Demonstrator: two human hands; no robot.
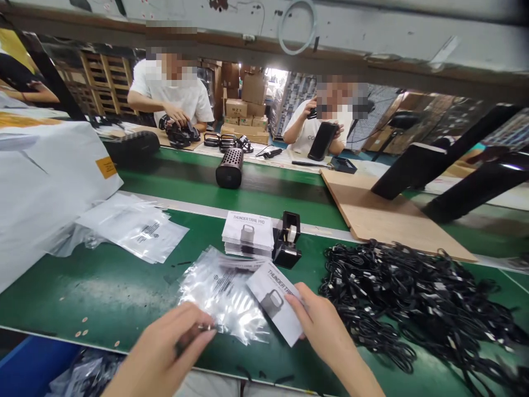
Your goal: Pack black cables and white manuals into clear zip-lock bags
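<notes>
My right hand (316, 317) grips a white printed booklet (273, 303) by its right side; its cover reads "Thunder Trail" above a speaker picture. My left hand (173, 342) is closed around a small black cable (182, 346), mostly hidden by the fingers, with a metal end showing at the fingertips. Between the hands lie clear plastic bags (219, 300) with black print, partly under the booklet. Just beyond them sits a stack of the same booklets (247, 231), beside a black tape dispenser (288, 242).
A heap of black cables (384, 292) covers the right of the green bench. More plastic bags (140, 229) and a large white sack (45, 187) are at left. Beyond are a speaker (230, 168), a wooden board (372, 209) and two people. A blue bin (33, 358) sits below the edge.
</notes>
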